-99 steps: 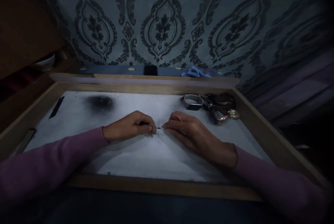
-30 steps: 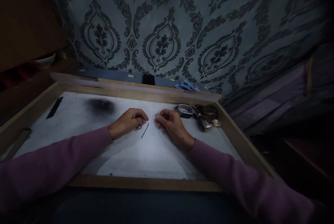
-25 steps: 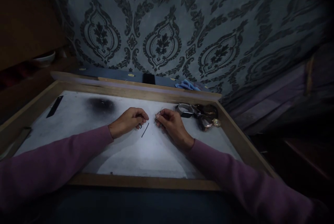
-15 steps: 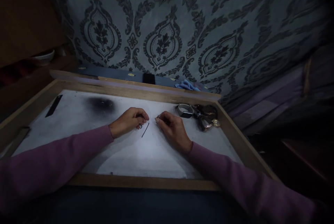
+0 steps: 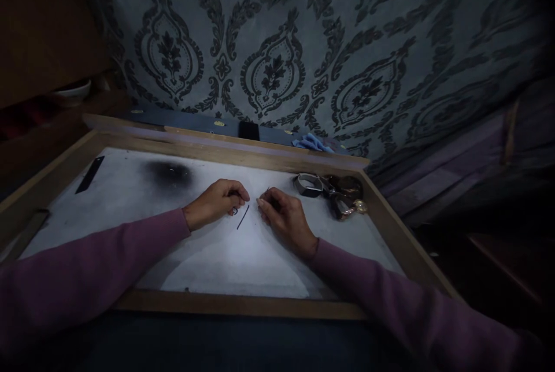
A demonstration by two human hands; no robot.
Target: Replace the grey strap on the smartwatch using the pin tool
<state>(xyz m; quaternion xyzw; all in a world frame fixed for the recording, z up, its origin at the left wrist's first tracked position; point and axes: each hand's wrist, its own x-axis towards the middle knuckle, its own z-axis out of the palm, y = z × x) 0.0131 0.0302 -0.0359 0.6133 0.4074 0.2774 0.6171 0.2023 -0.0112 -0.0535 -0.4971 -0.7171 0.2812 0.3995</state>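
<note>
Over the white board (image 5: 208,265), my left hand (image 5: 217,201) is closed, thumb and fingertips pinched together. A small dark curved piece (image 5: 235,211) shows just under its fingers; whether it is held there I cannot tell. Facing it across a narrow gap, my right hand (image 5: 287,219) is also closed in a pinch. A thin, dark, needle-like sliver (image 5: 266,191) sticks out by its fingertips, too small to name for sure. Between the hands lies a thin dark stick (image 5: 243,217), slanting on the board and apart from both.
Raised wooden edges (image 5: 243,304) frame the board. At its right corner sit a watch with a pale band (image 5: 309,185) and a heap of dark straps and watches (image 5: 347,196). A flat black strip (image 5: 90,175) lies far left. Behind the frame is a blue cloth (image 5: 312,142).
The right hand's fingers have shifted slightly, and the thin sliver now shows at their tips. The left hand keeps its pinch. The whole view has moved a little.
</note>
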